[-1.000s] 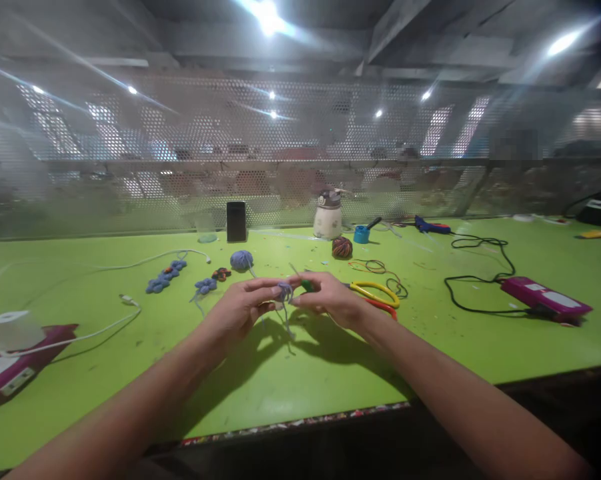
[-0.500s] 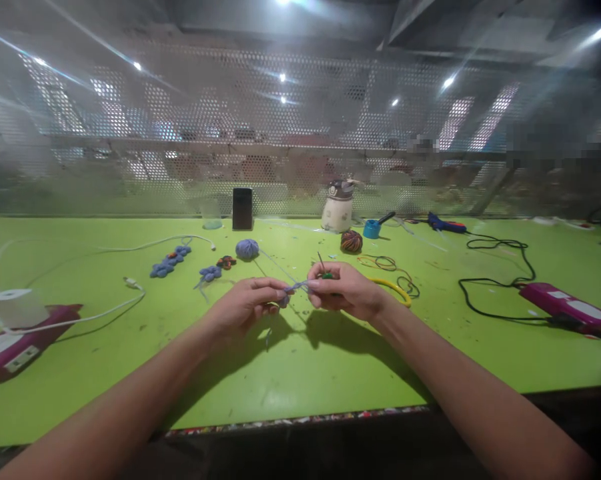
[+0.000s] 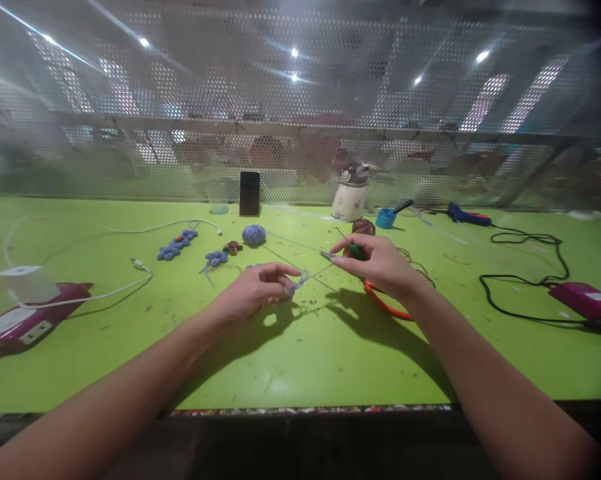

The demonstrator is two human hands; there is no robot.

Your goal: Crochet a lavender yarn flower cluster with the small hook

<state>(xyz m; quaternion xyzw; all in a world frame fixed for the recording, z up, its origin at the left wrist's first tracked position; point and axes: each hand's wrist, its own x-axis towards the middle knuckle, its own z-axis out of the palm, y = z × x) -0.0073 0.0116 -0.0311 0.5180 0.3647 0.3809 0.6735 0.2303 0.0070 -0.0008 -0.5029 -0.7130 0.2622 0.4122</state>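
My left hand (image 3: 253,291) is closed, pinching a small piece of blue-purple crochet (image 3: 291,291) with a loose loop above the fingertips. A strand of blue yarn (image 3: 317,272) stretches from it up to my right hand (image 3: 383,263). That hand is closed around a crochet hook (image 3: 355,252) with a green handle, its thin shaft pointing up and left. A short grey tip sticks out at the right thumb and forefinger; I cannot tell its kind. Beneath the right hand curves a red loop (image 3: 387,309). Another strand runs back to the blue yarn ball (image 3: 254,235).
Crocheted blue flowers (image 3: 177,245) lie at left, near a dark orange-black flower (image 3: 233,248). Behind stand a phone (image 3: 249,193), a white bottle (image 3: 350,200) and a blue pot (image 3: 385,218). A multicoloured yarn ball (image 3: 363,227) sits by my right hand. Power strips (image 3: 35,313) and cables flank the table.
My hands have moved apart, the right one going up and right, drawing the yarn out between them. A red loop shows under it where a yellow one lay. The view has tilted down slightly.
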